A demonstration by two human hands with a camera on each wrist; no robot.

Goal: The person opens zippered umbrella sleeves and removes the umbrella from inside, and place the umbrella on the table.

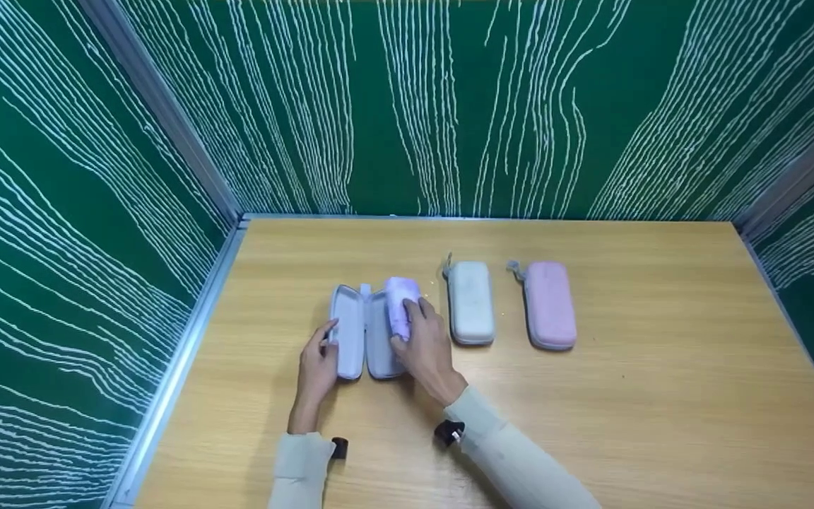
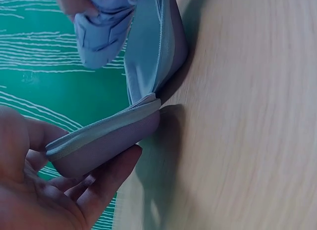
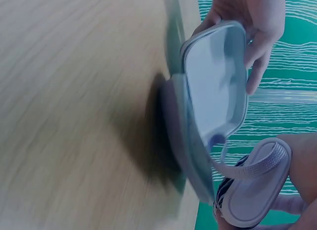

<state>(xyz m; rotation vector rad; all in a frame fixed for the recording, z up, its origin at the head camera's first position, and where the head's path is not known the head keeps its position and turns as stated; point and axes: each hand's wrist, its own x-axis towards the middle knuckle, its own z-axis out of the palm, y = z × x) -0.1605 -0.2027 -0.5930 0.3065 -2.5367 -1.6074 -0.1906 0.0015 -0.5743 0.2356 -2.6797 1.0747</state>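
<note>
One open case (image 1: 349, 336) in the left grip (image 1: 316, 367), a purple umbrella (image 1: 399, 302) above it in the right grip (image 1: 427, 348)

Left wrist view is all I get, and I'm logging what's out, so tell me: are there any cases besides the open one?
Observer: Yes. The head view shows two more, both closed: a white case and a pink case.
Operator: Where do they lie from the open case?
Observer: Both to its right in the head view, the white case nearer and the pink case farther off.
Operator: I see only the outside of its left half. How does the inside look?
Observer: In the right wrist view it is pale, and I see nothing lying in it.
</note>
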